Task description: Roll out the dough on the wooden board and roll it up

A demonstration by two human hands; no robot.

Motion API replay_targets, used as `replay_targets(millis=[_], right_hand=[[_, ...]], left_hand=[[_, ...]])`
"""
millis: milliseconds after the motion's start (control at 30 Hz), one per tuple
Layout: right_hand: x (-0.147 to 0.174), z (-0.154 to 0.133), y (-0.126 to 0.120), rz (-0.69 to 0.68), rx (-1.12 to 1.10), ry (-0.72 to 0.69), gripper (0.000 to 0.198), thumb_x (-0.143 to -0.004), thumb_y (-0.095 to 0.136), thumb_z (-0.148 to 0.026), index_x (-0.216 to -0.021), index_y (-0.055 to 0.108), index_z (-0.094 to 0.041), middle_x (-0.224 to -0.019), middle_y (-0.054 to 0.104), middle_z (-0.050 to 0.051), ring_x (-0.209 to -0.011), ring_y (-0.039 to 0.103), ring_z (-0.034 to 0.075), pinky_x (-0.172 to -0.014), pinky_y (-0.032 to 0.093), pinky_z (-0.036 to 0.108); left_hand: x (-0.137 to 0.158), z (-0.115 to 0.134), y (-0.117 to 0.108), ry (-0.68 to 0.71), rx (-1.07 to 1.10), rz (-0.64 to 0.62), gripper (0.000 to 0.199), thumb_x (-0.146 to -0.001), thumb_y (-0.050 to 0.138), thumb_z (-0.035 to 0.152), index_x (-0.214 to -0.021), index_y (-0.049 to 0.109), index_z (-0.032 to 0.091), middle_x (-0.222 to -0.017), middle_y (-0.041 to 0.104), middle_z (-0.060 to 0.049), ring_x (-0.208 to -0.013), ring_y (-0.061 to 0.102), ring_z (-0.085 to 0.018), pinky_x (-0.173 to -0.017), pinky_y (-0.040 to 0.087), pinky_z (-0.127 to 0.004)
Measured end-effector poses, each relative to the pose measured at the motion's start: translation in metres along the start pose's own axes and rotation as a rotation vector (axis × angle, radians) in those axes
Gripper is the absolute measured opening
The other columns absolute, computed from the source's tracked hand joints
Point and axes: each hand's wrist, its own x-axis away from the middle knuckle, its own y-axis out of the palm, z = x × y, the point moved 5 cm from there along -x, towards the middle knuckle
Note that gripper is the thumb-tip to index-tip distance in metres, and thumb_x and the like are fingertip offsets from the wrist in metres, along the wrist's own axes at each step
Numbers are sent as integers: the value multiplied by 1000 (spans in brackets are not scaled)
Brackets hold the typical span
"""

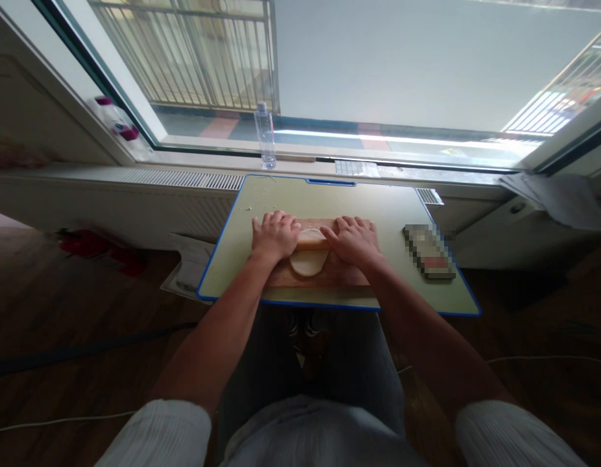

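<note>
A pale, flattened round of dough (309, 264) lies on a wooden board (324, 279). Across it rests a short wooden rolling pin (312, 241), with dough showing in front of it and behind it. My left hand (277, 235) covers the pin's left end, its fingers reaching forward. On the opposite end sits my right hand (353, 239), palm down, with its thumb pointing in along the pin. Both ends of the pin are hidden under my hands.
The board sits on a small green table (392, 214) with a blue edge. A pixelated phone-like object (429, 251) lies on its right side. A clear bottle (265, 136) stands on the windowsill beyond, and a bottle with purple parts (116, 119) is at the left.
</note>
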Motion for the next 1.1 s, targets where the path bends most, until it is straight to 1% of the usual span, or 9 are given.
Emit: replay_targets(millis=[67,167,333,500,633,833,967,1100], right_hand=[[-4,2,1,4,6,9,71,-110,31,-70,-139,69,-18,-149,68,18,-137,54,38,-115,35,55],[-4,3,2,-2,15,20,71,-110,31,-71,-140,69,-18,-149,67,18,-138,53,39,-115,34,56],[10,4,3,-5,21,29,72,-110,30,-70,-144,68,-19,-152,65,18,-137,53,39,-117,32,58],[24,6,3,13,21,23,74,-111,26,-70,-150,64,-20,-154,64,16,-141,50,39,-119,31,58],[22,7,4,4,18,33,73,-110,28,-71,-155,61,-23,-158,62,14,-143,49,40,-119,32,60],[8,9,4,-35,-18,59,73,-108,33,-74,-154,63,-26,-158,62,13,-146,48,41,-120,34,62],[-1,11,3,-35,-49,56,73,-106,34,-76,-151,65,-27,-155,65,12,-144,50,39,-120,35,62],[-9,13,5,-42,-79,69,73,-106,34,-77,-152,64,-29,-158,62,12,-147,48,38,-122,35,63]], left_hand=[[-4,0,3,2,4,-48,47,-108,40,47,-142,70,34,-156,65,-9,-143,54,-34,-127,30,-67],[-6,-1,5,20,7,-94,51,-109,38,48,-149,65,34,-161,61,-9,-148,51,-34,-128,30,-68],[4,1,5,41,9,-122,52,-110,37,49,-154,61,36,-165,57,-8,-152,48,-33,-129,29,-67],[15,5,4,61,13,-111,54,-110,36,49,-155,61,32,-166,56,-10,-152,48,-34,-129,28,-69],[15,7,2,72,1,-66,51,-110,38,47,-148,66,30,-159,62,-11,-145,52,-34,-127,31,-66],[0,8,0,51,-13,-33,47,-109,38,44,-139,71,28,-146,71,-13,-134,59,-35,-119,38,-62],[-10,9,-1,38,-13,-26,46,-109,36,41,-125,76,25,-136,75,-15,-130,62,-36,-115,40,-60],[-20,10,-3,22,-10,6,48,-108,34,36,-114,79,21,-128,79,-17,-125,67,-35,-111,41,-56]])
